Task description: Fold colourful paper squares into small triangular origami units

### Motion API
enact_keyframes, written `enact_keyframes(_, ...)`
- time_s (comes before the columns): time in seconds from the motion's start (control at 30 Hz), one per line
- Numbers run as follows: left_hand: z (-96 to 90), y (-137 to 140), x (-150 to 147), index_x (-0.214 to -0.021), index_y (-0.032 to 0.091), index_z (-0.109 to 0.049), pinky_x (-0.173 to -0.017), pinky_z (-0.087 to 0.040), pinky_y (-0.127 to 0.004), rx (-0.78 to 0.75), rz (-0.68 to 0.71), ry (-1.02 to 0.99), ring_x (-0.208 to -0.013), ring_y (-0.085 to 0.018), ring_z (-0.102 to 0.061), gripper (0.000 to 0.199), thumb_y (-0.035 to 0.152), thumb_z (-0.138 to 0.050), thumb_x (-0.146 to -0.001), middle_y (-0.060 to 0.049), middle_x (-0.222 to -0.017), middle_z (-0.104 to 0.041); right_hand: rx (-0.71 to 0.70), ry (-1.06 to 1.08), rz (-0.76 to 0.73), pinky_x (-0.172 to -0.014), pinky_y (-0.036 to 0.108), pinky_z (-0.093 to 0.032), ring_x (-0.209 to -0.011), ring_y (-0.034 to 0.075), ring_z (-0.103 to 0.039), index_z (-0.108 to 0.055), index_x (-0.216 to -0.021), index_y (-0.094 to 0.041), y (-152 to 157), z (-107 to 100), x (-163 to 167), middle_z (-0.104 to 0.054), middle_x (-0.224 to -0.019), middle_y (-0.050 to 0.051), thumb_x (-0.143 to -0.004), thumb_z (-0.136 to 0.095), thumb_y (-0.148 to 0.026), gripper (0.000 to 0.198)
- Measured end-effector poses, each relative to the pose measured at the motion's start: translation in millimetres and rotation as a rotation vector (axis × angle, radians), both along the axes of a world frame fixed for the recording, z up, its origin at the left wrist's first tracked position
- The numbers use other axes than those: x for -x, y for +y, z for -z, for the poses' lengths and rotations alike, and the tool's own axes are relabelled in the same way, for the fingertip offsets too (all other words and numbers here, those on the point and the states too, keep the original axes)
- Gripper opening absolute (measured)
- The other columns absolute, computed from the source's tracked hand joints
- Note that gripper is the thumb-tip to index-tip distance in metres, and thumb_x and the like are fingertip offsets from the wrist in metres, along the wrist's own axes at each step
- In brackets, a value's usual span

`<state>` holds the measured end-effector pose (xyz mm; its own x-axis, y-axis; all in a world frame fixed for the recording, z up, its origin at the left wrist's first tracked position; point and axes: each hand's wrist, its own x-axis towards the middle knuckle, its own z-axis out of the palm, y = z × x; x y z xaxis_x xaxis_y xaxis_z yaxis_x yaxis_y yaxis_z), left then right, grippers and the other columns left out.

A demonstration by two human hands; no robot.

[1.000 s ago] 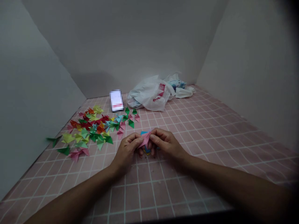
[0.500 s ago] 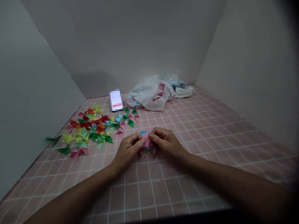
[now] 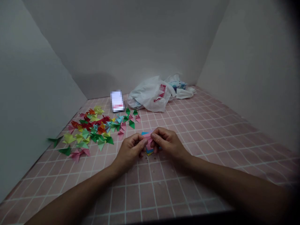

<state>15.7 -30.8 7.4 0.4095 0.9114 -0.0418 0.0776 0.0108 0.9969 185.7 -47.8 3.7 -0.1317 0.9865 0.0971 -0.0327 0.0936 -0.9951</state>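
My left hand (image 3: 130,150) and my right hand (image 3: 167,143) meet at the middle of the pink checked surface (image 3: 211,137). Both pinch a small pink piece of folded paper (image 3: 148,139) between thumbs and fingertips. Under the hands lies a small stack of coloured paper (image 3: 149,152), with blue and yellow edges showing; most of it is hidden by my fingers. A spread of folded paper triangles (image 3: 93,128) in red, green, yellow, pink and blue lies to the left of my hands.
A white plastic bag (image 3: 151,94) with red print and another crumpled bag (image 3: 181,89) sit at the back by the wall. A small blurred box (image 3: 117,101) stands near them. Grey walls close in on the left, back and right.
The pink paper has been folded tighter between my fingers, and both hands have shifted slightly. The triangles, the bags and the box have not moved.
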Motion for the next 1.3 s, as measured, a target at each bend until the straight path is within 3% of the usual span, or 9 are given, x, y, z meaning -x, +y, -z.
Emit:
enact_keyframes(0.2, -0.1, 6, 4, -0.074, 0.015, -0.059, -0.043, -0.036, -0.017, -0.084, 0.029, 0.091, -0.043, -0.007, -0.047, 0.027, 0.040, -0.063, -0.083, 0.004, -0.056, -0.053, 0.007, -0.053, -0.080, -0.045, 0.020, -0.043, -0.046, 0.008, -0.053, -0.058, -0.070, -0.017, 3, -4, -2, -0.058, -0.058, -0.002, -0.084, -0.061, -0.040, 0.027)
enact_keyframes(0.57, -4.9, 16, 13, -0.074, 0.016, -0.054, -0.048, -0.043, -0.019, -0.120, -0.113, -0.016, -0.048, -0.007, -0.052, 0.027, 0.039, -0.057, -0.088, 0.004, -0.062, -0.055, 0.090, 0.102, 0.084, -0.039, 0.019, -0.039, -0.038, 0.007, -0.050, -0.055, -0.064, -0.017, 6, -2, -3, -0.059, -0.055, -0.003, -0.079, -0.066, -0.041, 0.031)
enact_keyframes(0.7, -3.2, 14, 11, -0.081, 0.015, -0.058, -0.048, -0.042, -0.020, -0.132, -0.058, 0.017, -0.050, -0.008, -0.053, 0.029, 0.044, -0.060, -0.087, 0.003, -0.066, -0.056, 0.074, 0.078, 0.075, -0.039, 0.019, -0.039, -0.039, 0.007, -0.050, -0.056, -0.064, -0.017, 6, 0, -2, -0.059, -0.055, -0.003, -0.080, -0.066, -0.041, 0.031)
enact_keyframes(0.97, 2.1, 15, 11, -0.073, 0.018, -0.050, -0.048, -0.039, -0.021, -0.153, 0.028, 0.058, -0.048, -0.009, -0.047, 0.030, 0.042, -0.058, -0.088, 0.005, -0.058, -0.051, 0.079, 0.024, 0.032, -0.041, 0.019, -0.040, -0.041, 0.008, -0.052, -0.058, -0.064, -0.017, 0, -2, 1, -0.058, -0.055, -0.003, -0.082, -0.063, -0.042, 0.032)
enact_keyframes(1.17, 6.8, 10, 7, -0.089, 0.017, -0.057, -0.050, -0.041, -0.020, -0.058, 0.062, 0.023, -0.056, -0.010, -0.052, 0.031, 0.046, -0.066, -0.083, 0.002, -0.072, -0.059, -0.030, -0.133, 0.045, -0.044, 0.020, -0.040, -0.045, 0.008, -0.051, -0.061, -0.066, -0.017, -4, -2, 2, -0.057, -0.056, -0.002, -0.085, -0.060, -0.037, 0.028)
enact_keyframes(1.3, 4.6, 3, 4, -0.072, 0.017, -0.053, -0.043, -0.035, -0.018, 0.014, 0.107, -0.026, -0.044, -0.007, -0.046, 0.036, 0.048, -0.068, -0.081, 0.004, -0.058, -0.055, 0.019, -0.060, -0.066, -0.044, 0.021, -0.040, -0.045, 0.009, -0.052, -0.059, -0.065, -0.017, -9, 2, 6, -0.057, -0.055, -0.002, -0.086, -0.060, -0.039, 0.031)
